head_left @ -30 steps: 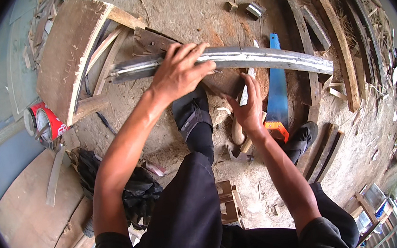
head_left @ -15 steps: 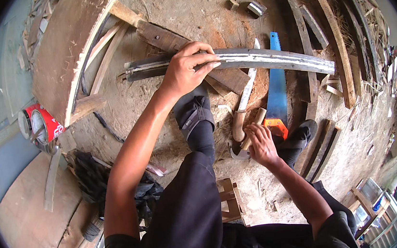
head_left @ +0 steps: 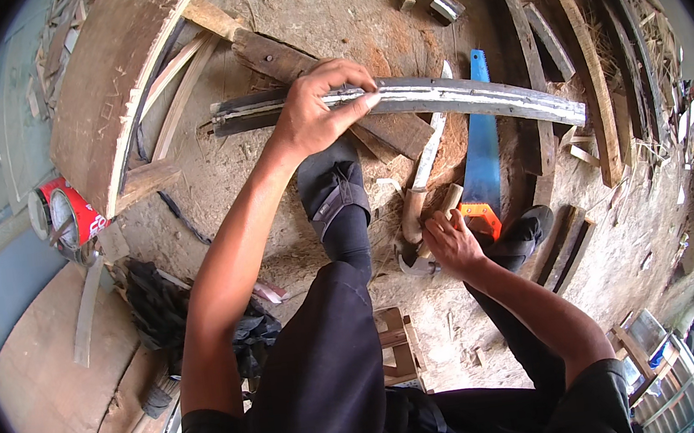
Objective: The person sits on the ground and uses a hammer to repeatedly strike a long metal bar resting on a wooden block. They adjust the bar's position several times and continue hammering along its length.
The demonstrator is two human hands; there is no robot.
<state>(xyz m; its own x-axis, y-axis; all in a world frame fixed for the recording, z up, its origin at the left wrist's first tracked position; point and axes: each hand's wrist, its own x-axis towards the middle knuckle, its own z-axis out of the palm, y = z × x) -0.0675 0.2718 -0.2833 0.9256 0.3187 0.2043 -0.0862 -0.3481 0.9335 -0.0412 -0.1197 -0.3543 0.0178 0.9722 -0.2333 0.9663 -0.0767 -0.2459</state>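
Note:
A long wooden batten (head_left: 478, 99), dark with a white streak down its length, lies across a thicker brown plank (head_left: 280, 59). Over the batten, my left hand (head_left: 319, 108) has thumb and fingertips pinched together; anything between them is too small to make out. My right hand (head_left: 453, 243) is closed round the wooden handle of a hammer (head_left: 452, 197), whose metal head shows below the fingers. Beside it lie a long knife (head_left: 429, 153) with a wooden handle and a handsaw (head_left: 480, 152) with a blue blade and orange grip.
A wooden panel (head_left: 113, 80) leans at the left, above a red can (head_left: 80, 215). Several long timbers (head_left: 576, 57) line the right side. Black plastic (head_left: 158, 312) lies by my left arm. Short wood offcuts (head_left: 566, 248) rest near my right foot.
My left hand's thumb and fingertips have drawn into a pinch above the batten. My right hand has come down round the hammer handle, with its elbow moved outward.

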